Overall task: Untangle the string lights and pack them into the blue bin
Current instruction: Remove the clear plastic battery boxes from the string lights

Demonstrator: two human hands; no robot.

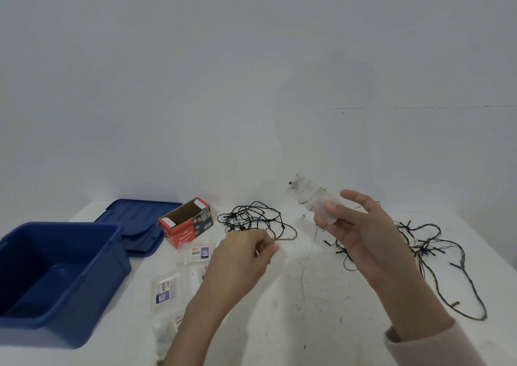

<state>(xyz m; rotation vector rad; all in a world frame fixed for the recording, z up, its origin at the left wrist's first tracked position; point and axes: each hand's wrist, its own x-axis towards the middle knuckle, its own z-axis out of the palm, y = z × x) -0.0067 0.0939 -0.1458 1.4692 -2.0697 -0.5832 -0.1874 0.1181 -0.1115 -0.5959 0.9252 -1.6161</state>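
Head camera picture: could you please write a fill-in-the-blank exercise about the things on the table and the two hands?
The open bin at the left is ____ in colour. Its ____ lies on the table behind it. The left hand pinches a thin wire; the clear case is held by the ____ one. The red cardboard box has its top ____.
Missing words: blue, lid, right, open.

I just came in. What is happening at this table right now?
A person is sorting string lights. The right hand holds a clear plastic case up, and the left hand pinches a thin wire. Two dark tangles of lights lie on the table, one ahead and one to the right. The blue bin at the left holds no lights yet.
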